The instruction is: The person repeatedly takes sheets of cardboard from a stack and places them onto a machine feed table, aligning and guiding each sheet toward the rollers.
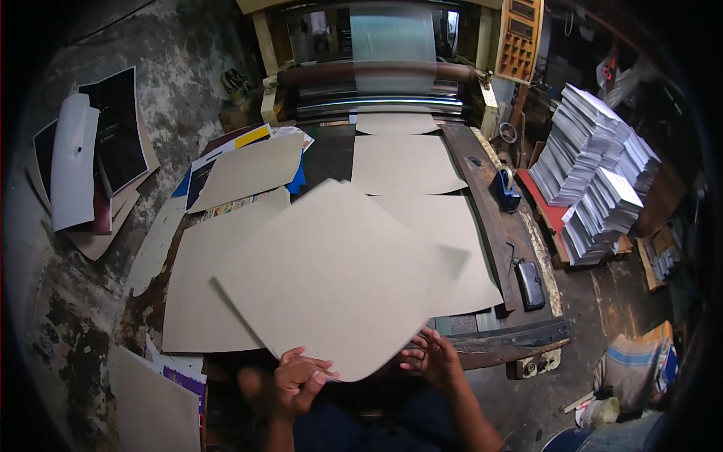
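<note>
My left hand (300, 383) grips a large grey-beige cardboard sheet (339, 264) by its near corner, thumb on top. The sheet is turned like a diamond and held up over the machine's feed table, its right corner smeared by motion. Beside its lower right edge is my right hand (437, 360), fingers curved but apart; no firm hold shows. Beneath the raised sheet, another cardboard sheet (199, 301) lies at the left. More cardboard runs in a line on the right: a near sheet (459, 256), a middle sheet (403, 162) and a far one (395, 123) at the rollers.
A roller machine (376, 71) with film stands at the back, its control panel (520, 38) at right. A tape dispenser (506, 188) and a black case (529, 285) rest on the right rail. Paper stacks (595, 166) stand farther right; loose prints (113, 135) lie on the floor left.
</note>
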A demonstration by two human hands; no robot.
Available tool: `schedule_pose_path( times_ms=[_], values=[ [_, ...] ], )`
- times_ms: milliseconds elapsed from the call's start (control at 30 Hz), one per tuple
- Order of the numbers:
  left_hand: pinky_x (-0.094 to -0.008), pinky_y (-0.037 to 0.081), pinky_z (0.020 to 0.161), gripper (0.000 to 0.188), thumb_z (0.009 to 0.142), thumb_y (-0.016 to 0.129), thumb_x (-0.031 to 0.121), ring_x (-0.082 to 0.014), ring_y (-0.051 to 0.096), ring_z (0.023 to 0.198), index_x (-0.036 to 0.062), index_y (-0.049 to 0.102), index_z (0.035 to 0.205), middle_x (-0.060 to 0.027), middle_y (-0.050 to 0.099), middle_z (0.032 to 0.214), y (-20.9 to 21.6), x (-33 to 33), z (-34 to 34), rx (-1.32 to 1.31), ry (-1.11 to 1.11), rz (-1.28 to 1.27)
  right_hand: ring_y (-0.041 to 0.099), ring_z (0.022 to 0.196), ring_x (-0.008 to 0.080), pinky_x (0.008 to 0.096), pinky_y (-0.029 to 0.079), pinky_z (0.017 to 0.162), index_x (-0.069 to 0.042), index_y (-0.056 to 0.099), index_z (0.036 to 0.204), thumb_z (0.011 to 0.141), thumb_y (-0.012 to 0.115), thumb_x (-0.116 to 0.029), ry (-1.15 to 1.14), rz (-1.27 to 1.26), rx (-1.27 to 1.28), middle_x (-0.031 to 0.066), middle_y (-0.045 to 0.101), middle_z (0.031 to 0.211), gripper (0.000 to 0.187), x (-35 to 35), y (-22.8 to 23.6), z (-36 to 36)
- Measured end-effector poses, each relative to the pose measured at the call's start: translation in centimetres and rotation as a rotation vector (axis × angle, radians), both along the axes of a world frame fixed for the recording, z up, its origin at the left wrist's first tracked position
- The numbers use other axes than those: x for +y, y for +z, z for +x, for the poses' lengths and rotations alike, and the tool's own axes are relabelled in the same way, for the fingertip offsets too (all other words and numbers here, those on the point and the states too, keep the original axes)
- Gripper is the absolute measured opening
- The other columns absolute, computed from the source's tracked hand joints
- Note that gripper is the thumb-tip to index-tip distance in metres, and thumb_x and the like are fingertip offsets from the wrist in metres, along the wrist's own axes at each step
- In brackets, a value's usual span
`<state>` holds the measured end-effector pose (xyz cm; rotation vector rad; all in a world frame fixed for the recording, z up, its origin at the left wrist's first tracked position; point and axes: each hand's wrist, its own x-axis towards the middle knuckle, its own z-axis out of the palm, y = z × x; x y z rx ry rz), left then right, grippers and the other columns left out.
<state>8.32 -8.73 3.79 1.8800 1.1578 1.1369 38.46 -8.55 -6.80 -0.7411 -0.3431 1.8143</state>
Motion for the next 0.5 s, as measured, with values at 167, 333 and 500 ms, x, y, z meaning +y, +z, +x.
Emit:
schedule_pose_path(
  times_ms=[167, 333, 500],
  values=[
    [-0.0434, 0.028, 0.107, 0.023, 0.086, 0.060, 0.027, -0.0165, 0.068, 0.096, 0.0110, 0.074, 0.080, -0.0020, 0.074, 0.083, -1.5, 0.8, 0.4, -0.115, -0.313, -0.188, 0.059, 0.105, 0.0306, 0.0492, 0.051, 0.082, -0.006, 0.049, 0.127, 0.089, 0.062, -0.038, -0.076, -0.214, -0.101, 0.0140, 0.059, 0.119, 0.052, -2.1, -2.5, 1.0],
    [-0.0432, 0.026, 0.108, 0.021, 0.085, 0.059, 0.023, -0.0182, 0.068, 0.098, 0.0090, 0.074, 0.082, -0.0042, 0.074, 0.085, -3.6, 1.9, 0.6, -0.158, -0.465, -0.252, 0.064, 0.095, 0.0323, 0.0547, 0.056, 0.079, 0.001, 0.055, 0.118, 0.085, 0.064, -0.020, -0.031, -0.154, 0.137, 0.0153, 0.066, 0.098, 0.040, -7.4, -3.5, 2.8],
    [-0.0432, 0.026, 0.109, 0.030, 0.086, 0.053, 0.021, -0.0249, 0.068, 0.098, -0.0011, 0.072, 0.081, -0.0139, 0.073, 0.084, -5.6, 3.5, 1.1, -0.527, -0.379, -0.382, 0.065, 0.099, 0.0361, 0.0563, 0.056, 0.081, 0.008, 0.056, 0.107, 0.079, 0.070, -0.012, 0.142, -0.003, -0.167, 0.0231, 0.064, 0.098, 0.037, -6.9, -2.0, 2.6]
  ],
)
